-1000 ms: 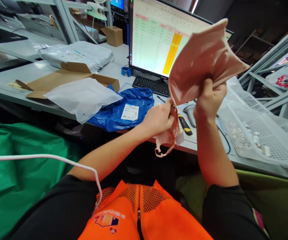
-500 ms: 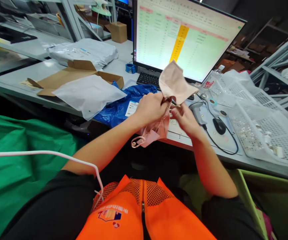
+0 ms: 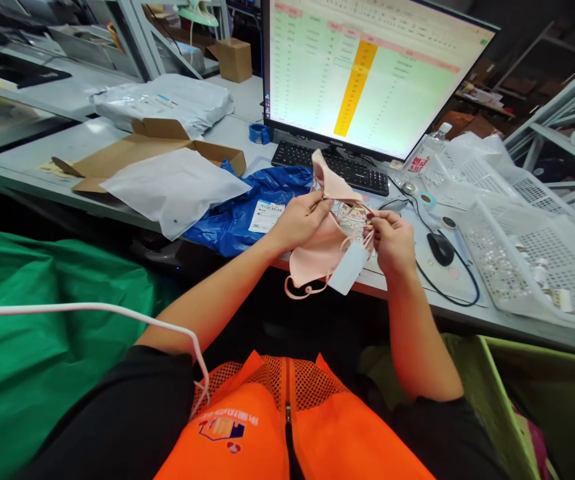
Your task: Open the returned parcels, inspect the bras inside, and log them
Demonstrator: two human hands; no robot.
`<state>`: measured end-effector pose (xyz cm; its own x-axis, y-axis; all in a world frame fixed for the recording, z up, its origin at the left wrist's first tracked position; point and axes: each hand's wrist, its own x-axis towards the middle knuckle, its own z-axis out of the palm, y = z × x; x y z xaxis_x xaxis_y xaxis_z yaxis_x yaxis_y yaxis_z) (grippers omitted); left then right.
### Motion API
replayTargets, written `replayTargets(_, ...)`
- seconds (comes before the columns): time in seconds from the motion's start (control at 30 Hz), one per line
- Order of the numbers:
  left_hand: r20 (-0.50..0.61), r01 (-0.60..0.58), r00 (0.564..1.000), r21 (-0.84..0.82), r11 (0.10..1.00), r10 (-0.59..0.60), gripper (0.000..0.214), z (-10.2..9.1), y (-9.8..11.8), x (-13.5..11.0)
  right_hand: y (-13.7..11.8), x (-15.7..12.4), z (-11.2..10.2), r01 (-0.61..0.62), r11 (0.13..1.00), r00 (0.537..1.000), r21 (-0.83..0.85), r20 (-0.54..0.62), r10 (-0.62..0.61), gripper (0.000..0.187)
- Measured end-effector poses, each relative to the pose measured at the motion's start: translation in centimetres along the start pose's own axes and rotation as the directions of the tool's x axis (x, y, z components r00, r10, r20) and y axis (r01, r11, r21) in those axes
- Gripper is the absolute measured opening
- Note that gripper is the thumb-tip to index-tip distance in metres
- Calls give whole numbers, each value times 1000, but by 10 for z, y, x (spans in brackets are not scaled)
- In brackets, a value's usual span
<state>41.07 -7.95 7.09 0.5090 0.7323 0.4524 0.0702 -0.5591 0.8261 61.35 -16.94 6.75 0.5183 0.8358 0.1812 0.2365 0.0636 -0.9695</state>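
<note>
A pale pink bra (image 3: 317, 247) hangs in front of the desk edge, held up between both hands. My left hand (image 3: 303, 219) is closed on its middle, with one cup folded up above the fingers and the other hanging below. A thin strap with a small ring loops down at the bottom. My right hand (image 3: 392, 241) pinches the bra's edge and straps at the right. Below those fingers dangles a pale hang tag (image 3: 350, 268). Behind the left forearm lies a blue plastic mailer bag (image 3: 232, 223) with a white label.
A monitor (image 3: 367, 73) and keyboard (image 3: 332, 167) stand behind the hands. An opened cardboard box (image 3: 132, 152) under a translucent bag (image 3: 177, 190) lies left. On the right are a mouse (image 3: 440, 249) with its cable and white plastic baskets (image 3: 532, 267). A white cable (image 3: 92, 306) crosses at left.
The raised cup has come down and folded over, uncovering the keyboard. My right hand has moved right and up, pulling the bra's edge outward. The hang tag now faces the camera.
</note>
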Motion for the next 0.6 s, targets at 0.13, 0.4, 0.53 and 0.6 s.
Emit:
replayTargets(0.13,-9,0,1000,-371,929,-4,45,4,-4,0,18,18,-15,-170,979,982,115,105,158,22)
replayTargets(0.4,-185,-263,962,-453,852,199,58,-2,-7,12,46,-25,-30,-417,902,767,-110,490,414,31)
replayTargets(0.53,-127,-397,918,-275,876,376,50,-20,-6,14,29,-19,-68,-252,937,885,-242,333,324,35)
replayTargets(0.6,10,-417,905,-179,891,425,49,-22,2,11,6,-7,-76,-43,960,975,-277,200,102,41)
